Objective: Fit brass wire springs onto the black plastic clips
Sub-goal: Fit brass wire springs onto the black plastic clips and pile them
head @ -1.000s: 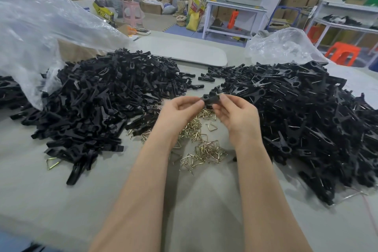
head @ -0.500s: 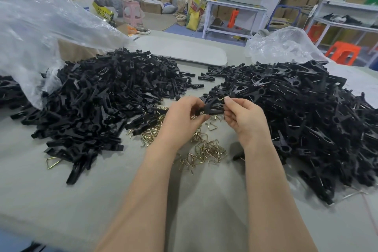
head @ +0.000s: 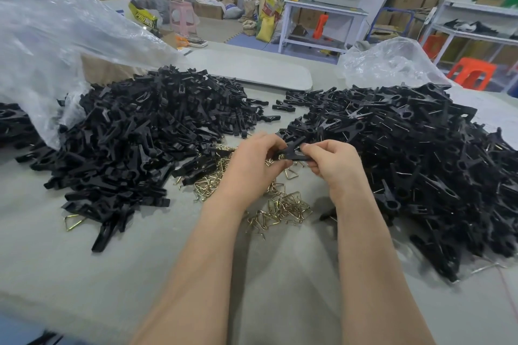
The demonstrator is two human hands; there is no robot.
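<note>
One black plastic clip (head: 291,152) is held between both hands above the table's middle. My left hand (head: 252,168) pinches its left end with curled fingers, and my right hand (head: 333,162) grips its right end. A scatter of brass wire springs (head: 286,204) lies on the grey table under and in front of the hands. A big pile of loose black clip halves (head: 134,137) lies to the left. Another big pile of black clips with wire showing (head: 420,154) lies to the right. Whether a spring sits in the held clip is hidden by the fingers.
A clear plastic bag (head: 56,50) bulges at the far left and a smaller clear bag (head: 389,61) stands behind the right pile. A single spring (head: 73,222) lies by the left pile's front. The grey table (head: 84,274) runs to its front edge below. Shelves and boxes stand beyond.
Both hands stayed above the springs with the clip between them. The left hand's fingers curled tighter over the clip's left end, and the clip now lies more level.
</note>
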